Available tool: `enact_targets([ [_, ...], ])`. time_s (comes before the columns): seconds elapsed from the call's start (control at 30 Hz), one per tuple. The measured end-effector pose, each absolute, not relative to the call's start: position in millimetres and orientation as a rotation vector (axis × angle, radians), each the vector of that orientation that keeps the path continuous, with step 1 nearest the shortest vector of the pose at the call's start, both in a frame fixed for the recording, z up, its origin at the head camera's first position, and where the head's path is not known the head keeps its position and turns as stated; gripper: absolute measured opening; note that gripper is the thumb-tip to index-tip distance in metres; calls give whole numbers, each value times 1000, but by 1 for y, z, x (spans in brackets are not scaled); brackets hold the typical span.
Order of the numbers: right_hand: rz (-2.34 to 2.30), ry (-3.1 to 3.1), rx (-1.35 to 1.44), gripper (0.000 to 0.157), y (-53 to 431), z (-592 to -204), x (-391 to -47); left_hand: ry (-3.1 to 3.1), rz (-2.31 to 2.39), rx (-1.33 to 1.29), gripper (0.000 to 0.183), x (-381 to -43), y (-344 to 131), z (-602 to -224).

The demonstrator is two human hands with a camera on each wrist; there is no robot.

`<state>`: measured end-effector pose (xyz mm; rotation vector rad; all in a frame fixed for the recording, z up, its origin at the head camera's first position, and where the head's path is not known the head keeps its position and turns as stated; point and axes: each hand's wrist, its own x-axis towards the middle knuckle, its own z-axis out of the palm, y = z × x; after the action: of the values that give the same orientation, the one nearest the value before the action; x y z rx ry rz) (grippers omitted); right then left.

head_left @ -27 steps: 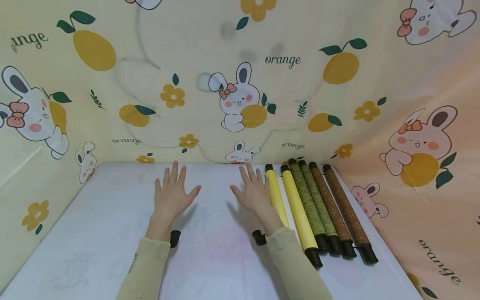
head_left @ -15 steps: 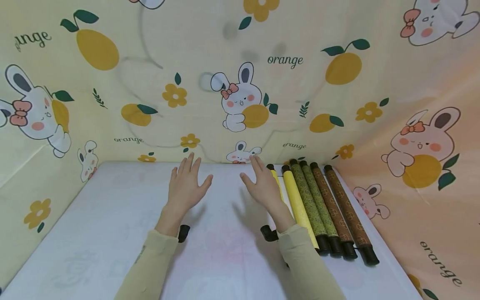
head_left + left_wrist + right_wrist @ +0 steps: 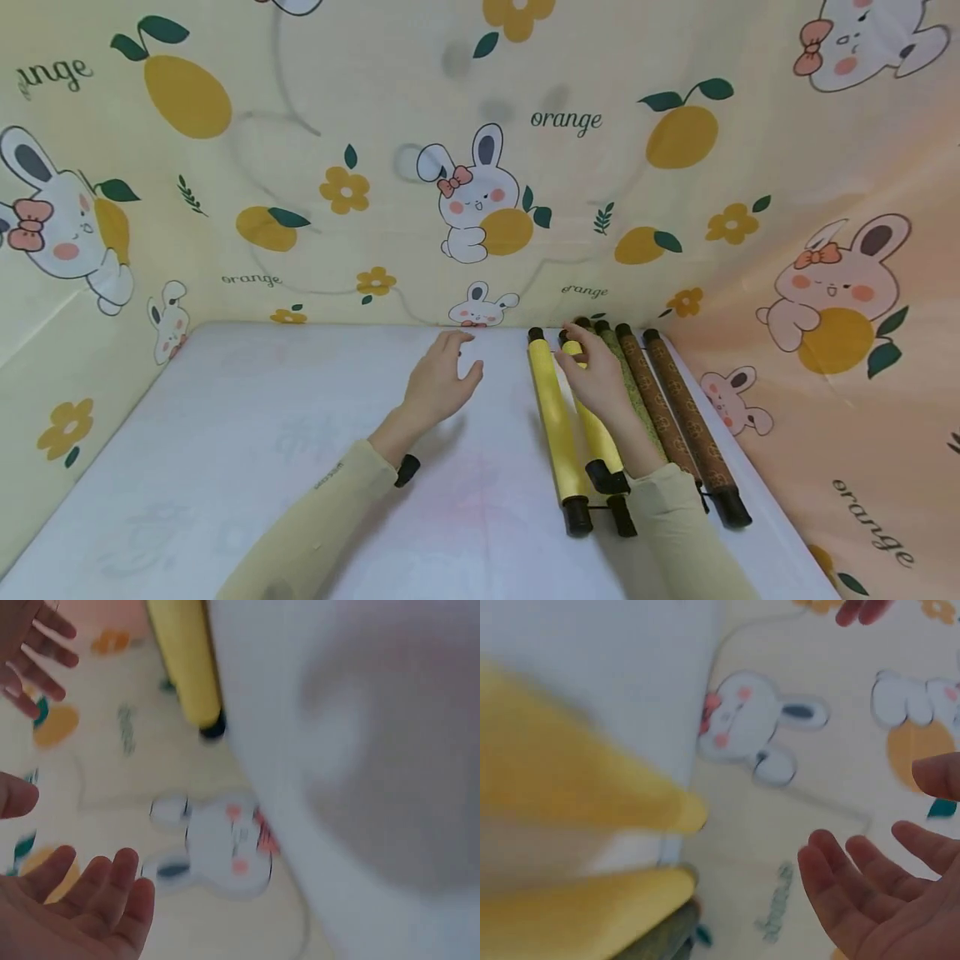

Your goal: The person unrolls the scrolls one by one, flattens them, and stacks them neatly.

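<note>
In the head view, my left hand [image 3: 438, 379] is raised over the middle of the white table, its fingers loosely bent around nothing. My right hand [image 3: 600, 383] hovers above the right-hand yellow roll [image 3: 597, 437] and hides part of the green rolls [image 3: 637, 392]. The left-hand yellow roll [image 3: 553, 408] lies fully visible beside it. These look like rolled scrolls with black end caps, lying in pairs. Relaxed, apart fingers show on the left hand [image 3: 82, 907] in the left wrist view and on the right hand [image 3: 885, 900] in the right wrist view; neither holds anything.
Two brown patterned rolls [image 3: 697, 417] lie along the right side of the white table [image 3: 225, 467]. A cream cloth [image 3: 360, 100] printed with rabbits and oranges hangs behind and at both sides. Each wrist carries a small black piece.
Both hands have moved to the right. My right hand has gone from beside the left-hand yellow roll to above the right-hand one, uncovering the first. The rolls stay in place.
</note>
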<state>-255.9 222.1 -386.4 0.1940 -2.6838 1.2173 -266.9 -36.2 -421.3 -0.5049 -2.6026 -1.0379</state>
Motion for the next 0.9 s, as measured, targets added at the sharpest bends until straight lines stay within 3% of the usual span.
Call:
enact_targets([
  [0.4,1032,-2943,152,57,285,-420,-239,-2819,-1380,-625,57,-270,24,-454],
  [0.9,884,-3036,299,55,295,-439,-239,-3033,-1160,-718,70,-259,66,-475],
])
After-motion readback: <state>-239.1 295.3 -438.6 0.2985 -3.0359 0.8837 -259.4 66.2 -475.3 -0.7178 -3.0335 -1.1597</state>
